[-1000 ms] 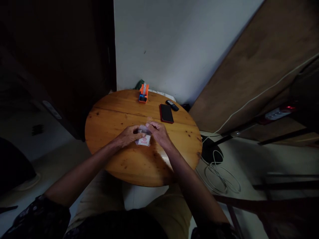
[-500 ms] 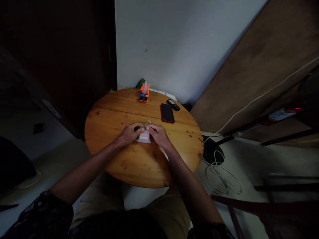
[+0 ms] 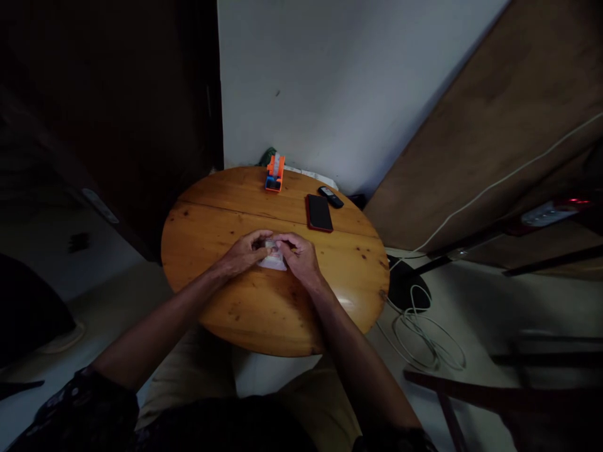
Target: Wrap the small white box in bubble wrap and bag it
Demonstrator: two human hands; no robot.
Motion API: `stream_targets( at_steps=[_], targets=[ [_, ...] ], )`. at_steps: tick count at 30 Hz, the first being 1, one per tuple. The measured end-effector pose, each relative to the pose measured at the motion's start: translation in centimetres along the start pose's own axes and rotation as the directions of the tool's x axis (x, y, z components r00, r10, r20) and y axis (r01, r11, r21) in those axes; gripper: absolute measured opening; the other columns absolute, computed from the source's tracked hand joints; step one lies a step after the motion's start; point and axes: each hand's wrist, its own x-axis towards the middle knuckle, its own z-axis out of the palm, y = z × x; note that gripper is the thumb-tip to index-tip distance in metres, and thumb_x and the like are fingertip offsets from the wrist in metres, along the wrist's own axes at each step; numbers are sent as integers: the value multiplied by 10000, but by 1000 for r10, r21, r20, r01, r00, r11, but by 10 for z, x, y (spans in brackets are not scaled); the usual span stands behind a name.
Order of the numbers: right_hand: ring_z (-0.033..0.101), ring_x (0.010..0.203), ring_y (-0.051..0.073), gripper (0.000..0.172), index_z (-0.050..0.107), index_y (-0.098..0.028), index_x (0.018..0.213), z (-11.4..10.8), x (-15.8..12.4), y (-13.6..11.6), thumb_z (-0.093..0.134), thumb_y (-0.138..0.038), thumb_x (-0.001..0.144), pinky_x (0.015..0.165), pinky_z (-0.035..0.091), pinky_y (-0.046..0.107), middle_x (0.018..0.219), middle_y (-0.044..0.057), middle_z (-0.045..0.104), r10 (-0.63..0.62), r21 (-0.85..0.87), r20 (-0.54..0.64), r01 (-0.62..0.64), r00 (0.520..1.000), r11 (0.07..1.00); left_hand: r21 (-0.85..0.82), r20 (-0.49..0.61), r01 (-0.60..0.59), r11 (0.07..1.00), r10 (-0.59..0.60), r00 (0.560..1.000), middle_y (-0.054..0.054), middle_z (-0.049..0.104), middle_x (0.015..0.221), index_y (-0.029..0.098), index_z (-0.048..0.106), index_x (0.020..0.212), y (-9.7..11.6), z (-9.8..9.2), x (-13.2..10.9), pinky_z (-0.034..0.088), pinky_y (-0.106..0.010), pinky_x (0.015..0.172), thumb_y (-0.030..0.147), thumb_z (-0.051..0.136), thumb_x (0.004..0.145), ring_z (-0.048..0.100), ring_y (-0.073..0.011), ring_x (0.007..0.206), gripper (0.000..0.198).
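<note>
A small white packet (image 3: 272, 261) with red print lies on the round wooden table (image 3: 226, 220), in the middle. My left hand (image 3: 242, 253) pinches its left side with curled fingers. My right hand (image 3: 298, 256) grips its right side, fingers bent over the top edge. Both hands meet over the packet, so most of it is hidden.
A red-edged phone (image 3: 319, 213) and a small dark remote (image 3: 330, 197) lie at the table's far right. An orange and blue tape dispenser (image 3: 274, 173) stands at the far edge by the white wall. White cables (image 3: 424, 329) coil on the floor to the right.
The clear flap that stuck up above the packet is now folded down under my fingers. Both hands have closed in over the packet.
</note>
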Motion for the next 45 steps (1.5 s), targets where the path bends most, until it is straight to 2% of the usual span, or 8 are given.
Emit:
stream_targets(
  at_steps=[9, 15, 19, 25, 33, 39, 45],
  targets=[
    [702, 1001, 212, 203, 769, -225, 970, -4, -5, -5, 583, -255, 895, 950, 526, 374, 1059, 74, 773, -52, -66, 62, 56, 997, 996, -1, -19, -12, 1000, 12, 1000, -81, 687, 1144, 158, 622, 1213, 2, 0, -1, 490, -296, 855, 379, 776, 706, 626, -183, 987, 575],
    [697, 1037, 204, 201, 804, -242, 949, -10, -8, -1, 611, -255, 891, 970, 521, 360, 1089, 75, 760, -88, -32, 119, 92, 989, 995, 9, 2, 16, 1000, -16, 1000, -17, 669, 949, 166, 643, 1063, 7, 0, -4, 447, -228, 685, 382, 777, 712, 595, -129, 799, 433],
    [691, 1076, 205, 197, 806, -252, 1002, -15, -9, 3, 646, -270, 888, 984, 518, 376, 1135, 80, 750, -102, 6, 170, 102, 980, 995, 2, 24, 3, 1000, -3, 1000, 7, 636, 877, 168, 631, 995, 9, -2, -5, 429, -224, 672, 352, 776, 691, 568, -116, 759, 383],
    [683, 1114, 210, 228, 799, -257, 1063, -23, -10, 3, 632, -261, 907, 982, 531, 378, 1199, 86, 732, -100, -9, 243, 105, 965, 994, -48, 51, 37, 998, -35, 998, 12, 636, 870, 172, 622, 1006, 13, -4, -7, 435, -225, 654, 322, 748, 684, 570, -107, 720, 377],
    [634, 1219, 214, 311, 778, -294, 1128, -32, -12, -7, 553, -191, 938, 1041, 502, 412, 1358, 75, 651, -194, -174, 318, 258, 928, 950, -7, 42, 30, 1000, -29, 999, 13, 633, 847, 179, 623, 1013, 14, -3, -7, 429, -219, 617, 336, 732, 704, 549, -100, 678, 364],
    [580, 1259, 254, 327, 745, -318, 1201, -32, -21, -17, 543, -223, 963, 1035, 472, 465, 1396, 86, 616, -230, -428, 341, 368, 912, 826, -22, 50, 34, 999, -33, 998, 5, 643, 873, 171, 622, 1011, 12, -3, -6, 441, -228, 638, 336, 733, 700, 562, -105, 698, 369],
    [538, 1231, 295, 416, 705, -341, 1277, -20, -32, -26, 489, -173, 964, 976, 451, 465, 1388, 75, 616, -225, -574, 320, 377, 920, 727, -16, 22, 21, 1000, -20, 1000, -2, 659, 884, 174, 645, 1011, 11, -2, -8, 436, -232, 647, 357, 730, 721, 571, -114, 715, 353]
  ],
)
